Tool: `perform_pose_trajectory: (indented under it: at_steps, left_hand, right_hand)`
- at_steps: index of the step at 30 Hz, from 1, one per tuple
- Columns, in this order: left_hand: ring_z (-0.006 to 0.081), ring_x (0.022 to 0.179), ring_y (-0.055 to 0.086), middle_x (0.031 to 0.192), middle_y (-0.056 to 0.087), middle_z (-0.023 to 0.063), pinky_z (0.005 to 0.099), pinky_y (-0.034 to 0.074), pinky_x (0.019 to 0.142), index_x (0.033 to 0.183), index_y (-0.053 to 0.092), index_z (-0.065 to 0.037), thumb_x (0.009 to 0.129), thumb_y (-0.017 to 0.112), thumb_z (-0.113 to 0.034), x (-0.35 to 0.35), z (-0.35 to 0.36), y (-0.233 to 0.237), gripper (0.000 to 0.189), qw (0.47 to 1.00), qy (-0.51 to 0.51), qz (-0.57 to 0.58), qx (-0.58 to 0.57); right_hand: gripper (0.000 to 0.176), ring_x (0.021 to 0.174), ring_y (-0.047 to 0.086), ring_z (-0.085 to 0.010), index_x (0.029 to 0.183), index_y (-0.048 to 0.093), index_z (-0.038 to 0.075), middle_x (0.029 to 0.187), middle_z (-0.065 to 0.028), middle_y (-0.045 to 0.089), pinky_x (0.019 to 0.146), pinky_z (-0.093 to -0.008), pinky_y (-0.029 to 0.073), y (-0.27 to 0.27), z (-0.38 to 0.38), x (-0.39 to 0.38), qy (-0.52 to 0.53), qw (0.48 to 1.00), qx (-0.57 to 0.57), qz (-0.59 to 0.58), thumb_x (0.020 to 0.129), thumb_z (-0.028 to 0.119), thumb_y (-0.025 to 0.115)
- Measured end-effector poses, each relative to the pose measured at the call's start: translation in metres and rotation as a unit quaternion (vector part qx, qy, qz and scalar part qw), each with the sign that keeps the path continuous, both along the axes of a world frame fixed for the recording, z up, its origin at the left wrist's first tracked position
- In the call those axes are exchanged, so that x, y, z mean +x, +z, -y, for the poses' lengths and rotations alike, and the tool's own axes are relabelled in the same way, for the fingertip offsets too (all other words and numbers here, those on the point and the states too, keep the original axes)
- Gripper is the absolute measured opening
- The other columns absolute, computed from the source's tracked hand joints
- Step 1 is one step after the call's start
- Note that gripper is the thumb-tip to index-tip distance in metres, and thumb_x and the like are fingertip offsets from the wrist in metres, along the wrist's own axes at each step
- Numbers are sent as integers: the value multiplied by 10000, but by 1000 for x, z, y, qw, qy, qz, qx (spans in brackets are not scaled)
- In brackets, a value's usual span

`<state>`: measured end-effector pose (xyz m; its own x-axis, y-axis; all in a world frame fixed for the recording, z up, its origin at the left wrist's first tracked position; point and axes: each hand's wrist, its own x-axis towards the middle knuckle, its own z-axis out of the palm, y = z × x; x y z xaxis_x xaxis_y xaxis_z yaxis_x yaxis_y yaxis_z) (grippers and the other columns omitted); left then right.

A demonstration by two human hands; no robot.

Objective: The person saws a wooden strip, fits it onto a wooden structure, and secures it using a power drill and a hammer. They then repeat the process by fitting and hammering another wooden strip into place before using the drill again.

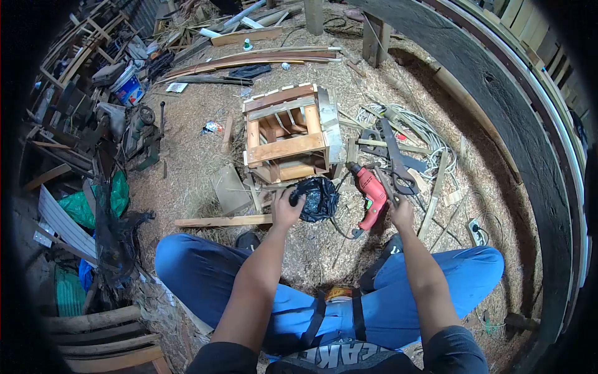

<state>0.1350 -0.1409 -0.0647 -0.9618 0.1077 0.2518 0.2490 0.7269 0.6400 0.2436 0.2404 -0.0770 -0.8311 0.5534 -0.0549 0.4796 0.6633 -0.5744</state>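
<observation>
My left hand (287, 209) is closed at the left edge of a black plastic bag (318, 198), its fingers round a dark part. To the right, my right hand (402, 212) has its fingers round the lower end of a thin dark tool, whose kind I cannot make out. Between my hands a red power drill (372, 194) lies on the sawdust, its chuck pointing away from me. Beyond the bag stands a wooden frame (284, 148) with slats inside. A handsaw (393, 153) lies just past my right hand.
A coiled pale cable (430, 134) lies at the right beyond the saw. Nearer on the right is a power socket (477, 232). A wood strip (224, 221) lies left of my left hand. A dark beam (529, 143) runs along the right side.
</observation>
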Motion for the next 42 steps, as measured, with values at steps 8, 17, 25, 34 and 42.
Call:
perform_pose_trajectory:
  at_steps: [8,17,25,34,42]
  left_hand:
    - [360,1194,537,1211,614,133,468,437,1041,1194,703,-98,829,800,-326,1,-29,3,442,995,-76,-7,-60]
    - [360,1178,559,1167,637,135,475,440,1018,1171,705,-85,797,808,-266,-7,-74,2,428,981,-182,-56,-24]
    - [374,1175,565,1199,636,143,474,448,1032,1202,701,-87,813,795,-242,-24,-82,-9,430,978,-205,-22,-12]
    - [404,1165,590,1231,649,177,483,467,1019,1268,694,-151,843,777,-269,-39,-88,-15,449,979,-179,97,-14]
    - [407,1120,647,1186,704,194,467,501,993,1299,674,-148,884,746,-285,-50,-96,-19,443,978,-195,61,-41]
  right_hand:
    - [372,1156,595,-406,1250,687,107,1202,-199,645,997,-500,487,7,6,-26,81,992,87,-37,893,208,722]
    - [363,1116,614,-368,1249,689,94,1141,-153,675,958,-475,500,3,11,-78,154,974,89,-144,897,178,715]
    - [356,1112,639,-395,1256,687,102,1177,-190,688,953,-475,522,1,32,-140,131,989,-2,-62,919,211,715]
    - [392,1183,590,-452,1333,659,181,1252,-252,612,998,-506,511,-42,47,-198,179,981,-75,-3,942,208,648]
    - [420,1364,463,-399,1269,685,217,1451,-208,468,1137,-609,342,-39,76,-216,205,967,20,151,860,140,627]
